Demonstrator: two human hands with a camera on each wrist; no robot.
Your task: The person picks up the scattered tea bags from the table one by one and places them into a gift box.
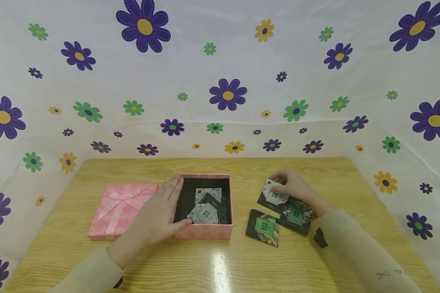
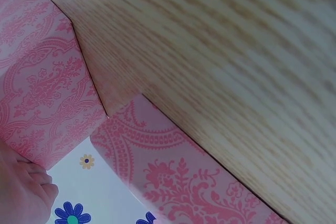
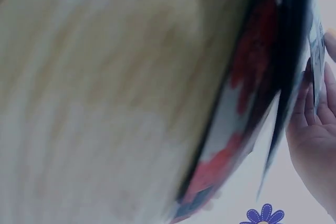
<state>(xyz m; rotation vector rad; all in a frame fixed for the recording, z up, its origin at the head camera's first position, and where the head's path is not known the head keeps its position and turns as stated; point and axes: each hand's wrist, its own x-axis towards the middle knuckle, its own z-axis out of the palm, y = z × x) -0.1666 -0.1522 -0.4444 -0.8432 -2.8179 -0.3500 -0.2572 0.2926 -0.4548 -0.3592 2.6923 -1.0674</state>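
A pink patterned box point(image 1: 205, 232) with a dark inside stands uncovered at the middle of the table. My left hand point(image 1: 157, 211) rests along its left wall with straight fingers, the thumb at the front rim. Inside lie a pale floral packet point(image 1: 202, 215) and others partly overlapped by it. To the right, my right hand point(image 1: 295, 185) pinches a pale floral packet point(image 1: 275, 198) between thumb and fingers, over the dark packets there. Close by are a dark packet with a green label point(image 1: 297, 215) and another with a light green label point(image 1: 262, 228).
The pink lid point(image 1: 122, 209) with a ribbon bow lies left of the box, behind my left forearm. Beneath everything is a wood-grain table point(image 1: 183, 266). A white cloth with flowers point(image 1: 227, 95) hangs around its back and sides.
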